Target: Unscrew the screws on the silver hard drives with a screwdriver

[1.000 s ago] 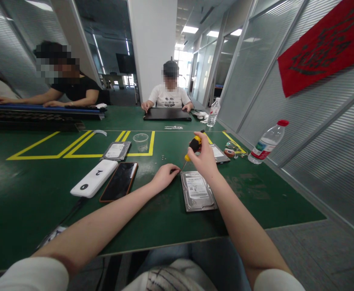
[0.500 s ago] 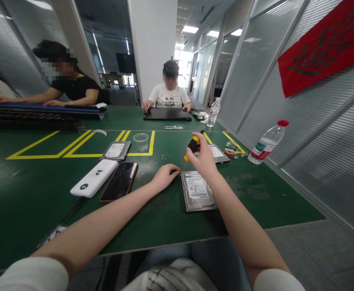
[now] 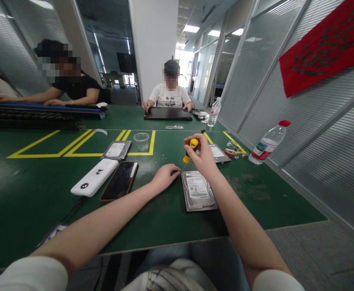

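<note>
Turned since the earlier frame, the yellow-and-black screwdriver (image 3: 186, 159) now shows you its yellow end cap; your right hand (image 3: 203, 157) pinches its handle. Your left hand (image 3: 164, 178) bunches its fingertips by the tip, though whether they grip anything cannot be told. That tip stands at the far-left corner of the silver rectangular metal hard drive (image 3: 197, 190), flat and near you. Beyond lie tiny loose silver pieces (image 3: 164, 157), probably removed screws; the drive looks unopened, its remaining screws uncountable. At left, a white oblong plastic device (image 3: 94, 178) reads "2" sideways; the drive's label is illegible.
</note>
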A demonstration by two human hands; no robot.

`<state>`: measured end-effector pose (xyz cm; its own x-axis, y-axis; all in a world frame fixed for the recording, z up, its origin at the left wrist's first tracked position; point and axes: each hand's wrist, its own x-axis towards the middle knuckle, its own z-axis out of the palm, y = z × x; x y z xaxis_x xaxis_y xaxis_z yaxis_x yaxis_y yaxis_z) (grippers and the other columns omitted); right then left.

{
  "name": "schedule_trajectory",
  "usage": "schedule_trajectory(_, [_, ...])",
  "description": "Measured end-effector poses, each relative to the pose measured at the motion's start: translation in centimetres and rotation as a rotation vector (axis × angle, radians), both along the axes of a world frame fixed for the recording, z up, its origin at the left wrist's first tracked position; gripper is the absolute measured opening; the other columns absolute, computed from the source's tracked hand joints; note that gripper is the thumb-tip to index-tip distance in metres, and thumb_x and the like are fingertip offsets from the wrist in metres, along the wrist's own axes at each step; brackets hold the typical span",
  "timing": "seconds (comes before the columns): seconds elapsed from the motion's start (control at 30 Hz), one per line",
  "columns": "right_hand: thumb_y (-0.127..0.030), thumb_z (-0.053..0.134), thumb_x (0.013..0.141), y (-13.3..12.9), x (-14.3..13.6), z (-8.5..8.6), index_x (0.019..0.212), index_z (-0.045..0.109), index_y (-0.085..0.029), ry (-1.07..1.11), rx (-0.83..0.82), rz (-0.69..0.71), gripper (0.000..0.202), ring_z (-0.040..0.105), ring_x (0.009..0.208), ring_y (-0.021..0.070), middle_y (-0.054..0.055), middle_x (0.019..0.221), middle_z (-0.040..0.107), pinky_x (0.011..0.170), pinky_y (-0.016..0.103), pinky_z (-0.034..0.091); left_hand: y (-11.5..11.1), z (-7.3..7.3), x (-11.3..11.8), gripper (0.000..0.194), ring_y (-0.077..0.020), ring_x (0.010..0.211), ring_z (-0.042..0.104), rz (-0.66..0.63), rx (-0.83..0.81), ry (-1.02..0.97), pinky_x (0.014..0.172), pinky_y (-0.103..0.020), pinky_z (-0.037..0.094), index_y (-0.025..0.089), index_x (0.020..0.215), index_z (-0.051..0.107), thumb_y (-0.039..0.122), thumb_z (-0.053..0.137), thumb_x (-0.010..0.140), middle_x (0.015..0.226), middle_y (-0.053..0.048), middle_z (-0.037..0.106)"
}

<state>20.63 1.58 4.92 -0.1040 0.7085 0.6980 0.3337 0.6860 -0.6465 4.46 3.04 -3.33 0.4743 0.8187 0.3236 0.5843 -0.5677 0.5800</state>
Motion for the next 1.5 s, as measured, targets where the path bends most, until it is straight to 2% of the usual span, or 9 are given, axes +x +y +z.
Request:
schedule_trajectory(0.17, [-0.047, 0.05, 0.09, 0.6, -1.1, -0.7, 0.117, 0.048, -0.028, 0.206, -0.136, 0.116, 0.033, 0.06, 0.069, 0.0124, -0.001, 0.086, 0.058, 0.071, 0.032, 0.05, -0.2, -0.1, 0.0, 0.016, -0.0217, 0.094, 0.067, 0.01, -0.003, 0.028, 0.088, -0.032, 0.05, 0.018, 0.094, 0.073, 0.014, 0.059, 0.087, 0.096, -0.005, 0.073])
schedule_trajectory(0.33, [-0.057, 0.039, 0.092, 0.5, -0.9, -0.5, 0.116, 0.053, -0.029, 0.306, -0.205, 0.206, 0.039, 0.06, 0.075, 0.013, 0.001, 0.088, 0.058, 0.074, 0.032, 0.053, -0.4, -0.1, -0.2, 0.02, -0.023, 0.097, 0.066, 0.025, -0.009, 0.067, 0.091, -0.034, 0.049, 0.016, 0.099, 0.073, 0.015, 0.056, 0.089, 0.1, -0.007, 0.072])
schedule_trajectory(0.47, [-0.055, 0.06, 0.082, 1.0, -0.4, -0.5, 0.099, 0.051, -0.027, 0.375, -0.205, 0.199, 0.034, 0.062, 0.084, 0.0136, 0.0, 0.095, 0.062, 0.082, 0.032, 0.053, -1.3, 0.0, 0.2, 0.024, -0.0243, 0.106, 0.063, 0.006, -0.025, 0.105, 0.098, -0.037, 0.045, 0.017, 0.104, 0.072, 0.029, 0.055, 0.092, 0.11, -0.008, 0.07])
schedule_trajectory(0.63, [-0.052, 0.065, 0.078, 1.5, -0.5, -0.8, 0.097, 0.043, -0.028, 0.539, -0.258, 0.239, 0.038, 0.059, 0.065, 0.0098, -0.006, 0.077, 0.059, 0.067, 0.026, 0.051, -3.1, 0.3, 1.1, 0.058, -0.0332, 0.137, 0.038, 0.08, -0.171, 0.257, 0.114, -0.06, 0.018, 0.017, 0.135, 0.053, 0.053, 0.054, 0.09, 0.146, -0.016, 0.045])
schedule_trajectory(0.8, [-0.06, 0.05, 0.084, 1.8, -0.3, -0.8, 0.1, 0.054, -0.025, 0.603, -0.317, 0.309, 0.038, 0.058, 0.068, 0.0112, -0.002, 0.08, 0.057, 0.066, 0.027, 0.051, -3.8, 0.6, 1.2, 0.078, -0.0362, 0.146, 0.017, 0.089, -0.252, 0.333, 0.115, -0.058, 0.013, 0.012, 0.143, 0.042, 0.064, 0.053, 0.086, 0.157, -0.021, 0.022])
schedule_trajectory(1.0, [-0.05, 0.071, 0.073, 1.7, -0.2, -1.0, 0.09, 0.047, -0.026, 0.557, -0.295, 0.243, 0.038, 0.062, 0.082, 0.0113, -0.002, 0.097, 0.062, 0.08, 0.028, 0.053, -4.1, 0.5, 0.8, 0.076, -0.0321, 0.147, 0.014, 0.037, -0.131, 0.316, 0.117, -0.052, 0.014, 0.011, 0.145, 0.039, 0.062, 0.048, 0.089, 0.158, -0.019, 0.019])
schedule_trajectory(1.17, [-0.056, 0.063, 0.078, 1.6, -0.3, -1.1, 0.097, 0.045, -0.027, 0.601, -0.316, 0.283, 0.038, 0.055, 0.059, 0.0087, -0.007, 0.07, 0.055, 0.06, 0.023, 0.048, -4.4, 0.6, 0.7, 0.071, -0.0311, 0.147, 0.013, 0.021, -0.098, 0.352, 0.117, -0.052, 0.012, 0.01, 0.146, 0.036, 0.058, 0.043, 0.094, 0.158, -0.018, 0.02])
schedule_trajectory(1.3, [-0.065, 0.05, 0.081, 2.0, -0.2, -1.2, 0.098, 0.056, -0.024, 0.621, -0.344, 0.291, 0.044, 0.058, 0.069, 0.0118, -0.001, 0.08, 0.057, 0.066, 0.027, 0.051, -4.2, 0.1, 0.7, 0.062, -0.0295, 0.148, 0.014, 0.017, -0.102, 0.316, 0.117, -0.053, 0.011, 0.011, 0.145, 0.038, 0.053, 0.034, 0.099, 0.158, -0.017, 0.022])
schedule_trajectory(1.5, [-0.056, 0.07, 0.071, 1.9, -0.3, -1.6, 0.09, 0.045, -0.026, 0.608, -0.345, 0.261, 0.044, 0.061, 0.072, 0.0102, -0.004, 0.087, 0.062, 0.074, 0.027, 0.052, -3.8, -0.9, 0.7, 0.049, -0.0255, 0.147, 0.017, 0.027, -0.088, 0.309, 0.117, -0.052, 0.014, 0.014, 0.142, 0.041, 0.039, 0.025, 0.103, 0.156, -0.014, 0.03])
